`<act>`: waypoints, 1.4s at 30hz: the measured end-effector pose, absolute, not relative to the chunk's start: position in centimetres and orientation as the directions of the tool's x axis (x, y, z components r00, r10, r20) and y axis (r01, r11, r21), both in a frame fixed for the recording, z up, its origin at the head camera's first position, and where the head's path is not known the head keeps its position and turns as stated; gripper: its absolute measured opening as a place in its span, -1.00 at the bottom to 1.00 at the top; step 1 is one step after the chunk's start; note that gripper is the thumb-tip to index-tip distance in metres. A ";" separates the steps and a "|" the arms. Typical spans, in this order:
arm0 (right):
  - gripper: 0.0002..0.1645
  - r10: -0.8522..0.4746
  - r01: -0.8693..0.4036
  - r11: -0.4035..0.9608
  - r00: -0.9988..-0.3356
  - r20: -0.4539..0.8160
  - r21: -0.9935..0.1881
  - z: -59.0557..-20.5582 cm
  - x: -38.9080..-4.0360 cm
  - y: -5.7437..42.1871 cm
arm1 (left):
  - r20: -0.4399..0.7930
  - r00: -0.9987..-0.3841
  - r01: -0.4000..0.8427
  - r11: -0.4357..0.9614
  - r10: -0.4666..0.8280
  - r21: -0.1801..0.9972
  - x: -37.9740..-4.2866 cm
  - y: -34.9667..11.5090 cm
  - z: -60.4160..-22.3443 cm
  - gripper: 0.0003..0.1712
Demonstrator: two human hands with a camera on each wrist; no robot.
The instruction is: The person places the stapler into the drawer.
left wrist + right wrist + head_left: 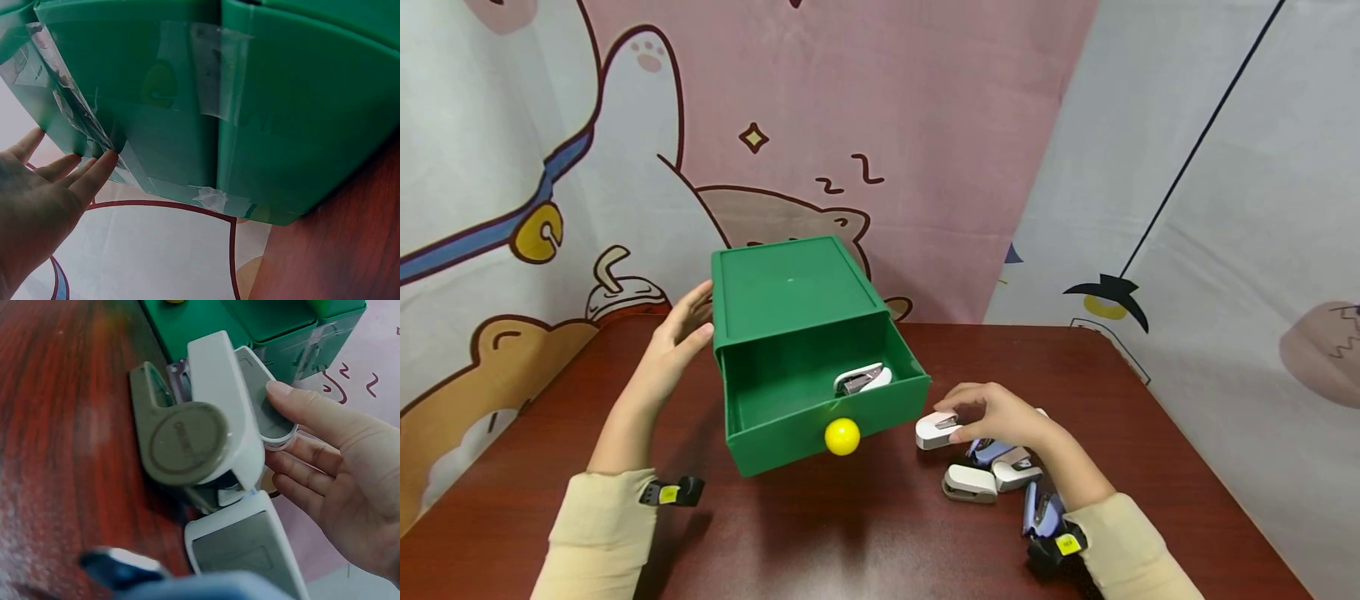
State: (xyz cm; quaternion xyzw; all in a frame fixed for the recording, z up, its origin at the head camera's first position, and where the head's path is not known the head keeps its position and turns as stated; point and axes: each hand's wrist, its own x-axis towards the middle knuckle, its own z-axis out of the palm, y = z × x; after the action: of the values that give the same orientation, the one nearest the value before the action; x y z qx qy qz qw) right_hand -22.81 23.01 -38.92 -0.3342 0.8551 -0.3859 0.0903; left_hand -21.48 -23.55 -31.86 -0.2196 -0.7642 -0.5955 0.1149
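A green drawer box [797, 287] stands on the table with its drawer [775, 450] pulled out; a yellow ball knob [842, 437] is on the drawer front. One white stapler [874, 381] lies inside the drawer, towards its right. My left hand [666, 354] touches the box's left side with extended fingers [94, 178]. To the right of the drawer, my right hand [1000, 414] pinches a white stapler [934, 432] with a grey top between thumb and fingers. In the right wrist view, the thumb lies on that stapler [265, 403].
Beside the right hand lie several staplers: a cream one [970, 483], a white one [1017, 470], and two bluish ones, one [990, 451] partly hidden and the other [1042, 512] near the wrist. Clear tape [219, 72] covers the box's side. A patterned curtain [925, 150] hangs behind the table.
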 end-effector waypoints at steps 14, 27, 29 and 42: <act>-0.58 -0.527 -0.491 0.480 -0.824 0.209 -0.727 -37.1 -22.2 23.4 | 0.448 -0.872 0.484 0.197 0.198 0.853 -21.5 -23.5 -31.9 -0.34; -0.54 -0.405 -0.537 0.460 -0.836 0.371 -0.707 -34.7 -20.8 23.2 | 0.450 -0.872 0.484 0.194 0.192 0.853 -21.6 -23.4 -32.0 -0.34; -0.54 -0.392 -0.553 0.467 -0.829 0.399 -0.690 -34.2 -20.5 23.1 | 0.450 -0.872 0.484 0.196 0.193 0.853 -21.6 -23.5 -32.0 -0.34; -0.58 -0.264 -0.591 0.443 -0.805 0.532 -0.674 -30.0 -17.9 21.5 | 0.448 -0.873 0.482 0.199 0.194 0.853 -21.6 -23.5 -32.0 -0.34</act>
State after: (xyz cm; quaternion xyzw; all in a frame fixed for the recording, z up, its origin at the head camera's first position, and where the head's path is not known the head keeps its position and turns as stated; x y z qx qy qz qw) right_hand -17.92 21.52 -30.01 -0.2575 0.8308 -0.4605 -0.1773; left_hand -21.61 -23.49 -31.96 -0.2211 -0.7647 -0.5929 0.1217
